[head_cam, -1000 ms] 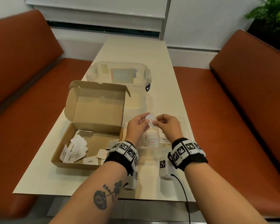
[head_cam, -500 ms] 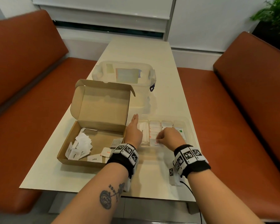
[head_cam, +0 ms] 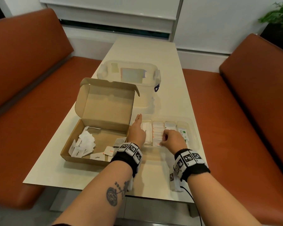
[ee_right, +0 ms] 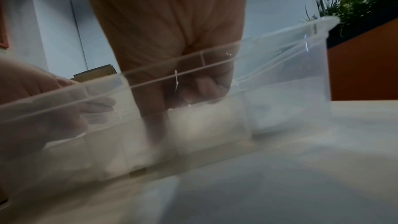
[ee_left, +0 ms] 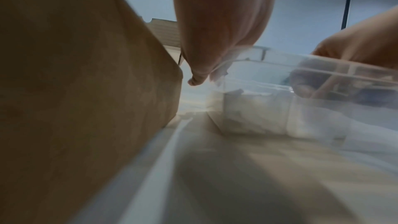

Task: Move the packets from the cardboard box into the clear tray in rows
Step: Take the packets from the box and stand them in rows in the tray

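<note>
The open cardboard box lies at the table's left with several loose white packets inside. To its right stands the clear tray, holding rows of white packets. My right hand reaches into the tray's near side, its fingers curled down and pinching a white packet at the front of the second row. My left hand rests at the tray's left end with straight fingers against the first row. The right wrist view shows the curled right hand behind the tray wall. The left wrist view shows the left hand between box and tray.
A clear lidded storage bin stands behind the box's raised flap. Orange benches flank the narrow table on both sides. A plant sits at the back right. The table's near edge is just under my wrists.
Both hands came down from above the tray, where they held a packet between them. The right hand carried it into the second row; the left hand moved to the tray's left end.
</note>
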Demonstrator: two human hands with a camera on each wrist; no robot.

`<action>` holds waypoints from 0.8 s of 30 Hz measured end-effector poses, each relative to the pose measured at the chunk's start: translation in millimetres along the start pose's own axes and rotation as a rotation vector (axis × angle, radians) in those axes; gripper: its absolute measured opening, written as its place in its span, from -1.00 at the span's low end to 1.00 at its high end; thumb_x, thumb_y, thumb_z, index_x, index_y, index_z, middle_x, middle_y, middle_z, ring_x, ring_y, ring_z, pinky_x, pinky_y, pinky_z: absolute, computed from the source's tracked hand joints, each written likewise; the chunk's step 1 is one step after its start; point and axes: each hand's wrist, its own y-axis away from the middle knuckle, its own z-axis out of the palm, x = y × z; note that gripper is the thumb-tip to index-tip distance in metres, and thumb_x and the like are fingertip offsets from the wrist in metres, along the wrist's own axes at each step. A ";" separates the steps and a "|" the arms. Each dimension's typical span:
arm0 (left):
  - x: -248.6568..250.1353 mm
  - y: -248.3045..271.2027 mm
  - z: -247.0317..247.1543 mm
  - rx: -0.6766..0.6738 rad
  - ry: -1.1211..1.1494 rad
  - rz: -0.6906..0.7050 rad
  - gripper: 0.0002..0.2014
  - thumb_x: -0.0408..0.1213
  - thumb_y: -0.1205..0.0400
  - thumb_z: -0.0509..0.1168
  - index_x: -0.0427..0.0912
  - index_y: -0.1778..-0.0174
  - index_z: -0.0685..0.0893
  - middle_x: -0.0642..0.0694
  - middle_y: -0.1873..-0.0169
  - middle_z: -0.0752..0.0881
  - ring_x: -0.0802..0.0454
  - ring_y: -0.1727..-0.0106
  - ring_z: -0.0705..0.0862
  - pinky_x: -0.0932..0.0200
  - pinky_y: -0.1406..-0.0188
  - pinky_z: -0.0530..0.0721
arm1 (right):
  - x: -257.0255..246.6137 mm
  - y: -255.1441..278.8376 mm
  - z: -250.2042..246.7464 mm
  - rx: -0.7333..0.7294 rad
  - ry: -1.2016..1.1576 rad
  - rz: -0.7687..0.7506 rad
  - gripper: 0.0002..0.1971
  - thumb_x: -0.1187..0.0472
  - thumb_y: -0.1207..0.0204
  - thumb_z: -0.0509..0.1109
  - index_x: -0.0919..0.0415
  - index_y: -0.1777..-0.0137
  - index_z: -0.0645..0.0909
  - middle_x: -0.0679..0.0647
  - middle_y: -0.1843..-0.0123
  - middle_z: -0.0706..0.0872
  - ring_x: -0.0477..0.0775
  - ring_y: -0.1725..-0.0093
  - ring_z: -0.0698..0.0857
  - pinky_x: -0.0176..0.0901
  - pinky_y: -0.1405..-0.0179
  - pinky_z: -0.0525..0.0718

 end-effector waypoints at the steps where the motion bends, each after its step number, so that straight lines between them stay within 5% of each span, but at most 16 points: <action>1: 0.5 0.6 0.0 0.005 0.005 0.003 -0.22 -0.74 -0.52 -0.08 -0.05 -0.65 0.23 0.09 -0.64 0.22 0.12 -0.59 0.31 0.44 -0.24 0.34 | 0.6 0.2 -0.1 0.001 -0.011 0.003 -0.65 0.33 -0.34 0.52 0.06 0.42 0.38 -0.09 0.41 0.50 -0.09 0.38 0.48 -0.25 0.34 0.47; 5: 7.9 3.3 -4.2 0.008 0.062 -0.005 -0.36 -0.67 -0.60 0.00 -0.11 -0.59 0.36 0.00 -0.62 0.28 0.05 -0.62 0.26 0.15 -0.54 0.34 | 1.8 2.2 -2.2 0.012 -0.085 -0.007 -0.71 0.31 -0.35 0.52 0.10 0.37 0.43 -0.03 0.38 0.54 -0.01 0.33 0.53 -0.20 0.30 0.51; 7: 15.1 5.7 -8.6 0.027 0.092 0.014 -0.53 -0.50 -0.68 0.13 -0.15 -0.52 0.48 -0.05 -0.58 0.38 0.07 -0.65 0.20 0.31 -0.54 0.16 | -1.4 3.1 -5.1 0.076 -0.127 -0.035 -0.78 0.23 -0.39 0.52 0.14 0.31 0.48 0.00 0.34 0.56 0.00 0.31 0.53 -0.16 0.27 0.52; 10: 30.8 14.0 -21.6 0.073 0.225 0.080 -0.72 -0.34 -0.69 0.23 -0.13 -0.30 0.69 -0.08 -0.41 0.60 0.11 -0.55 0.37 0.42 -0.36 0.28 | -17.1 4.5 -9.8 0.217 -0.244 -0.099 -0.83 0.20 -0.45 0.48 0.14 0.26 0.53 0.00 0.34 0.58 -0.06 0.32 0.52 -0.25 0.35 0.47; 13: 40.1 23.1 -51.5 0.225 0.305 0.092 -0.78 -0.30 -0.68 0.24 -0.12 -0.16 0.75 -0.07 -0.07 0.78 0.06 -0.03 0.71 0.24 -0.04 0.66 | -46.7 8.7 -8.4 0.236 -0.360 -0.166 -0.85 0.21 -0.45 0.47 0.12 0.28 0.55 -0.06 0.37 0.57 -0.13 0.36 0.51 -0.34 0.38 0.41; 15: 33.8 24.1 -80.6 0.367 0.278 0.052 -0.79 -0.30 -0.68 0.24 -0.13 -0.13 0.74 -0.03 0.09 0.79 0.12 0.23 0.68 0.31 0.25 0.66 | -70.3 14.2 -2.2 0.185 -0.398 -0.232 -0.85 0.20 -0.45 0.47 0.09 0.28 0.56 -0.09 0.37 0.57 -0.17 0.36 0.49 -0.36 0.38 0.39; 19: -9.7 25.8 -146.7 0.562 0.082 -0.127 -0.76 -0.32 -0.69 0.22 -0.09 -0.23 0.68 -0.07 -0.16 0.73 0.01 -0.07 0.67 0.22 -0.05 0.57 | -114.6 27.2 20.0 0.067 -0.372 -0.357 -0.91 0.18 -0.48 0.46 0.09 0.22 0.61 -0.07 0.32 0.61 -0.22 0.33 0.50 -0.38 0.36 0.40; 24: -76.4 35.0 -203.9 0.333 -0.263 -0.259 -0.51 -0.19 -0.69 0.24 -0.15 -0.56 0.40 -0.16 -0.51 0.48 -0.17 -0.52 0.42 -0.02 -0.47 0.39 | -156.2 40.1 50.7 -0.063 -0.368 -0.337 -0.94 0.17 -0.49 0.45 0.11 0.10 0.65 -0.02 0.20 0.65 -0.09 0.24 0.57 -0.26 0.23 0.55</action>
